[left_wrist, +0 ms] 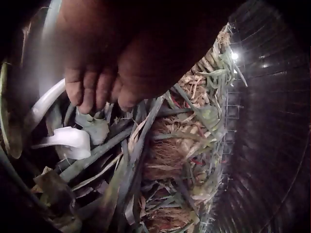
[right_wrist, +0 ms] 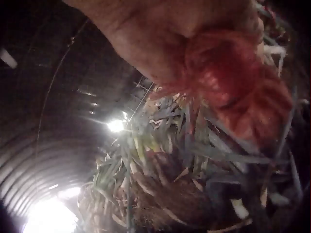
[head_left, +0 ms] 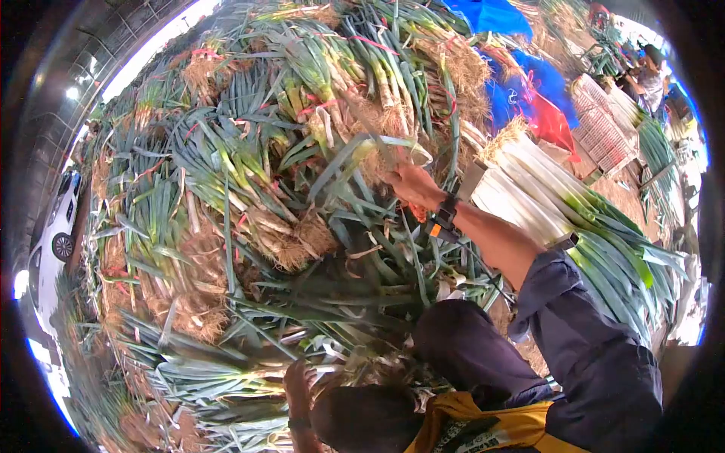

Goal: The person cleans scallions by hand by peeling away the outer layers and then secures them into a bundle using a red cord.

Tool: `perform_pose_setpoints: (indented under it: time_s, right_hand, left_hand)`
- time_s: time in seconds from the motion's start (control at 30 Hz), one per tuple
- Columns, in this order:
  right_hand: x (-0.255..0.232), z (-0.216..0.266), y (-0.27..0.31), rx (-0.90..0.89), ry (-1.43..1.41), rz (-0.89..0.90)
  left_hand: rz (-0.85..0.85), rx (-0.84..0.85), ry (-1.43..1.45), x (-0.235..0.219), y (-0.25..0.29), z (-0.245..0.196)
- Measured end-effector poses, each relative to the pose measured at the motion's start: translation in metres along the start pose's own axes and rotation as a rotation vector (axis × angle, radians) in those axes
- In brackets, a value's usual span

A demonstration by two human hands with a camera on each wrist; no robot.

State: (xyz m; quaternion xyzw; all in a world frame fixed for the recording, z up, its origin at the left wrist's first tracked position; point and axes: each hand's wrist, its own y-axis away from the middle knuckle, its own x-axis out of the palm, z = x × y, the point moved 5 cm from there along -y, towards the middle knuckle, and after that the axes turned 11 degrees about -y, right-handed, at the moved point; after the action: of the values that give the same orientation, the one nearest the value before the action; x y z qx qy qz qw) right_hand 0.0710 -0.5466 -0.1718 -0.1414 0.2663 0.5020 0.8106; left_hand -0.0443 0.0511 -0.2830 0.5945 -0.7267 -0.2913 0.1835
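Note:
My right hand (head_left: 411, 186) is at the roots of a leek bundle (head_left: 372, 164) in the middle of the heap, its fingers curled. In the right wrist view, a wad of red plastic strips (right_wrist: 228, 73) is held against the palm of the right hand (right_wrist: 160, 39); the fingertips are hidden. Low in the head view my left hand (head_left: 299, 383) hangs near the lower leeks (head_left: 226, 381). The left wrist view shows the left hand (left_wrist: 104, 68) with fingers loosely bent above loose leaves (left_wrist: 97, 158) and a white peeled strip (left_wrist: 73, 141), holding nothing visible.
Tied leek bundles (head_left: 294, 234) are piled across the left and back. Trimmed leeks (head_left: 529, 181) lie at the right, with a pale crate (head_left: 604, 124), a red bag (head_left: 551, 124) and blue sheeting (head_left: 502, 102) behind. Another person (head_left: 649, 79) is at the far right; a white car (head_left: 53, 249) stands left.

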Motion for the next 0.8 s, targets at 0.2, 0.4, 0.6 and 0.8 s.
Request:
perform_pose_setpoints:
  time_s: [0.2, 0.4, 0.6, 0.8]
  right_hand:
    - [-0.015, 0.020, 0.083, 0.148, -0.136, 0.010]
    - [-0.050, -0.101, 0.258, -0.136, 0.207, -0.013]
    - [-0.117, -0.225, 0.490, 0.020, 0.418, 0.105]
    - [-0.144, -0.231, 0.657, 0.242, 0.311, 0.209]
  left_hand:
    - [0.012, -0.007, 0.002, -0.007, 0.002, 0.015]
    - [0.058, 0.041, -0.051, -0.022, -0.008, 0.029]
    - [-0.032, 0.160, -0.260, -0.033, -0.053, 0.058]
    - [-0.041, -0.010, -0.007, 0.017, -0.014, 0.013]
